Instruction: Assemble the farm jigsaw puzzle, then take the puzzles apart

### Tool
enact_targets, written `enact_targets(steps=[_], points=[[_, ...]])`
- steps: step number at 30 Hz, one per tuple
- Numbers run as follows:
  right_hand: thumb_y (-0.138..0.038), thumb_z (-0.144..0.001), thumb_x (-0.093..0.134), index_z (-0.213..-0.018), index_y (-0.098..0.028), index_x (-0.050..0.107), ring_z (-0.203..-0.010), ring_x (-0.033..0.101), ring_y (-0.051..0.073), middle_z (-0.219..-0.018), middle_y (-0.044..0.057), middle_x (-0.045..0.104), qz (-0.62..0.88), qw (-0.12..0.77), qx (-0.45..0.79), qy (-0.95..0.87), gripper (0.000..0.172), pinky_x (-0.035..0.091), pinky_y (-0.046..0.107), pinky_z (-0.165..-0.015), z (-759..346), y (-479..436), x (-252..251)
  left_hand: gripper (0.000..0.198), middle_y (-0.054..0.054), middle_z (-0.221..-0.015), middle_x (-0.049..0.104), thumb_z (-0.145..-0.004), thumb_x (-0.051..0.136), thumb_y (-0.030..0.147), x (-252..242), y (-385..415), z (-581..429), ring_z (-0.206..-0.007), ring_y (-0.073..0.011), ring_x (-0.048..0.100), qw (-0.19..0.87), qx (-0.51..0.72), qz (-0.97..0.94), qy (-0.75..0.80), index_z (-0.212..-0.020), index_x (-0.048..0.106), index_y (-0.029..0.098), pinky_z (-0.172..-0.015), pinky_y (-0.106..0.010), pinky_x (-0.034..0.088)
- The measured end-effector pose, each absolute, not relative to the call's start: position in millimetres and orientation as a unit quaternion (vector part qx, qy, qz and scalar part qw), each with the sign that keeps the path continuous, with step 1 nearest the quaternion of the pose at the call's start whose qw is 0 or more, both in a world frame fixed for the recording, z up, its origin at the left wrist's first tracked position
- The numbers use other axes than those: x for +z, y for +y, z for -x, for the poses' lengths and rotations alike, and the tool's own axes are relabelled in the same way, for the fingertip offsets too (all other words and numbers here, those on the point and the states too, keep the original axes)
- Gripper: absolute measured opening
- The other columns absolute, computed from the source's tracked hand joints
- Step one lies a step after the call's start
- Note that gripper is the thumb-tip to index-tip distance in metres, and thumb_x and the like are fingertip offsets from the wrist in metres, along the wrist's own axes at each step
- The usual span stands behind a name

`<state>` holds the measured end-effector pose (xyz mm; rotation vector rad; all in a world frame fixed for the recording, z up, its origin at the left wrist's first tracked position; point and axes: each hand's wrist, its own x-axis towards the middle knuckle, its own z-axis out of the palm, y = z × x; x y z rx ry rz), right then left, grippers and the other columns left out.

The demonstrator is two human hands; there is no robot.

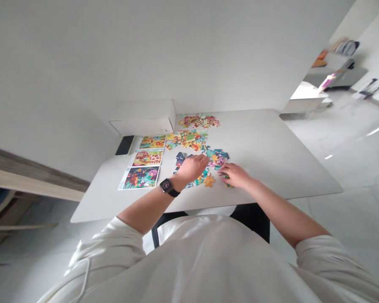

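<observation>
My left hand, with a black watch at the wrist, is over blue and teal puzzle pieces on the white table. Its fingers are bent together, and what they may hold is too small to make out. My right hand rests at the right edge of the pieces, its fingertips beside pink and purple pieces, fingers curled. An orange piece lies between my hands, nearer the table's front edge. Yellow and green pieces form a heap behind them.
Red and green pieces lie at the back of the table. Three picture cards stand in a column at the left. Beyond them are a dark phone and a white box against the wall.
</observation>
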<state>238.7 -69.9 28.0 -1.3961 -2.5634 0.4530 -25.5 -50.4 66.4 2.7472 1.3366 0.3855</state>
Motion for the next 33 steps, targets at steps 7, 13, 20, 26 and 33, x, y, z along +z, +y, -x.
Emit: enact_targets(steps=[7,13,20,26,33], points=[[-0.031,-0.106,0.057,-0.116,-0.028,0.083,-0.11,0.073,0.024,-0.12,0.007,0.08,0.498,0.181,0.146,-0.835,0.028,0.054,0.035,-0.103,-257,-76,25,0.035,-0.012,-0.136,0.072,-0.099,0.073,0.039,13,-77,37,-0.128,-0.0279,0.066,0.095,0.1,-0.93,0.34,-0.13,0.074,0.025,-0.112,-0.044,0.052],[-0.034,-0.107,0.05,-0.113,-0.021,0.079,-0.099,0.073,0.024,-0.112,0.011,0.078,0.521,0.283,0.12,-0.796,0.033,0.055,0.032,-0.093,-262,-66,49,0.035,-0.011,-0.133,0.073,-0.1,0.068,0.03,16,-80,35,-0.122,-0.0278,0.067,0.11,0.066,-0.937,0.325,-0.134,0.073,0.024,-0.11,-0.045,0.051],[-0.034,-0.11,0.043,-0.125,-0.023,0.076,-0.112,0.07,0.025,-0.124,0.011,0.075,0.521,0.335,0.117,-0.776,0.038,0.055,0.034,-0.099,-254,-53,60,0.033,-0.009,-0.123,0.073,-0.091,0.081,0.034,22,-77,29,-0.118,-0.027,0.067,0.162,0.06,-0.932,0.32,-0.122,0.076,0.025,-0.107,-0.042,0.051],[-0.029,-0.106,0.055,-0.145,-0.022,0.067,-0.134,0.059,0.03,-0.145,0.015,0.066,0.539,0.214,0.098,-0.809,0.042,0.045,0.042,-0.119,-239,-31,38,0.016,-0.006,-0.11,0.072,-0.089,0.079,0.023,38,-72,25,-0.098,-0.0207,0.069,0.24,0.082,-0.907,0.337,-0.105,0.075,0.022,-0.09,-0.033,0.056],[-0.038,-0.089,0.081,-0.12,-0.024,0.077,-0.12,0.065,0.032,-0.13,0.014,0.071,0.61,0.089,0.095,-0.781,0.034,0.051,0.042,-0.106,-241,-12,13,0.024,-0.01,-0.105,0.071,-0.095,0.059,0.011,39,-57,35,-0.108,-0.0262,0.066,0.059,0.16,-0.869,0.464,-0.106,0.076,0.022,-0.1,-0.042,0.052]])
